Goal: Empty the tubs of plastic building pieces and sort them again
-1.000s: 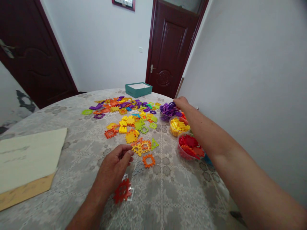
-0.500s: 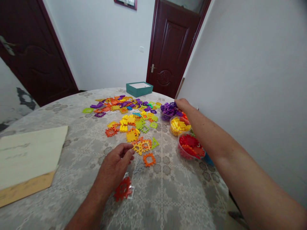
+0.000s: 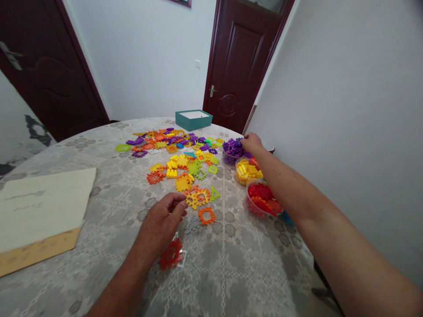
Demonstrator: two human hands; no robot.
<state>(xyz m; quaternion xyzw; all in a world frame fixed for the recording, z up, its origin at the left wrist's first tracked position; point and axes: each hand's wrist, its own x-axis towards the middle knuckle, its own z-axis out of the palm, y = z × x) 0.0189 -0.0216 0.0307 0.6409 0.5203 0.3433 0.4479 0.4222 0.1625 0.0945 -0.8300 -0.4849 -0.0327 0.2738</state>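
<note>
My left hand is over the near part of the table, thumb and forefinger pinched at the edge of a yellow notched plastic piece. Next to it lie a flat orange square piece and a green triangle. Below the left wrist is a red toothed piece on a clear one. My right hand reaches to a clear bowl of purple pieces. Its fingers are curled down at the bowl's right side; what they hold is hidden among the purple.
Under my right forearm stand bowls of yellow pieces and red pieces. Mixed coloured pieces spread across the far table, before a teal box. A cream paper sheet lies at the left.
The view has shifted slightly, so the table's things appear a little higher. My right hand's fingers have drawn back slightly at the purple bowl. The left hand stays at the yellow piece.
</note>
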